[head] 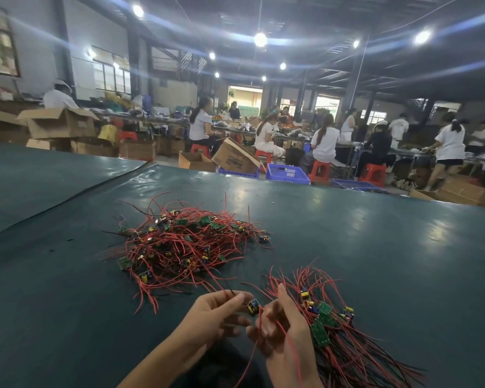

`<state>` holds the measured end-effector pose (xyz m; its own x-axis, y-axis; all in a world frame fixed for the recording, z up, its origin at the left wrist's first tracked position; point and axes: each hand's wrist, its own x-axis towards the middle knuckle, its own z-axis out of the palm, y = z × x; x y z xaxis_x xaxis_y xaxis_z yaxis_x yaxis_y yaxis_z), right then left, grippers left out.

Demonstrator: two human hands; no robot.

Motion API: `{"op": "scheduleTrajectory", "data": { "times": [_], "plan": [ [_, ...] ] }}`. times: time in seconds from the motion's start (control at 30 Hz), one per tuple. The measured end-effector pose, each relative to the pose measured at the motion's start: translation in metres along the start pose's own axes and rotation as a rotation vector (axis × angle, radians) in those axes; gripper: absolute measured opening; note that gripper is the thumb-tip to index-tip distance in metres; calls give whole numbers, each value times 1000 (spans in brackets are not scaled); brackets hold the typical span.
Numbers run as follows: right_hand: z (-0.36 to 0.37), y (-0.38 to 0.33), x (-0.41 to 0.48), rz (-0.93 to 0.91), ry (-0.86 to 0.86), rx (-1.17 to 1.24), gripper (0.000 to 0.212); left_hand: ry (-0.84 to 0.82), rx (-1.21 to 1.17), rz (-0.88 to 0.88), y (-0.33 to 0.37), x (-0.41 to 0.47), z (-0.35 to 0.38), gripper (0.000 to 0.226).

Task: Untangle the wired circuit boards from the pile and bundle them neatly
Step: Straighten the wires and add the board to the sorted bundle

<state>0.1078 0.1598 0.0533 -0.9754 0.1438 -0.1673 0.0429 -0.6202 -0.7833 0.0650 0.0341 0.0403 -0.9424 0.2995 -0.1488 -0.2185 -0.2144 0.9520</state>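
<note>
The step in hand looks to be adding one freed piece to the gathered set. The left hand (216, 313) pinches a single board (254, 306) between thumb and fingertips, its other fingers loosely curled below. It holds the board just beside the right hand (283, 329), whose fingers are wrapped round the bundle (326, 323) of boards and wires already sorted, forefinger raised; blur hides how the right thumb lies. The bundle fans out over the tabletop (375, 247) toward its near right corner, boards grouped by the palm and wire ends splayed away. The tangled pile (185, 242) lies apart, nearer the middle of the tabletop and to the left. The single board's red lead (259, 317) runs down between the wrists, and a few strands from the pile reach toward the left hand, so I judge the first care is to check that this lead is free of them before carrying it over. To do it well, I would lay the board flat against the green boards in the right palm, facing the same way, then draw its lead through the left fingertips so it runs alongside the others, not across them. The right grip should loosen only enough to admit the newcomer: too slack and the grouped boards may slide apart, too tight and the thin wires could strain at their joints
</note>
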Motion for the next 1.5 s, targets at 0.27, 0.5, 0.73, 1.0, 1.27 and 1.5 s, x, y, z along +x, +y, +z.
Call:
{"op": "scheduleTrajectory", "data": {
  "times": [0.27, 0.5, 0.73, 1.0, 1.27, 1.5],
  "plan": [
    [-8, -6, 7, -31, -4, 308, 26, 229, -104, 178, 5, 2, -3, 18],
    [-8, 22, 19, -120, 95, -256, 39, 290, -11, 277, 4, 2, -2, 19],
    [-6, 16, 11, -308, 141, -327, 19, 230, 119, 316, 2, 2, -3, 25],
    [-4, 15, 9, -297, 147, -403, 13, 90, 107, 214, 1, -2, 3, 43],
    [-8, 16, 15, -269, 172, -383, 16, -29, 261, 296, -1, -4, 3, 36],
    [-18, -3, 23, -180, 326, -223, 12, -83, 315, 360, 4, -7, 3, 32]
  ]
}}
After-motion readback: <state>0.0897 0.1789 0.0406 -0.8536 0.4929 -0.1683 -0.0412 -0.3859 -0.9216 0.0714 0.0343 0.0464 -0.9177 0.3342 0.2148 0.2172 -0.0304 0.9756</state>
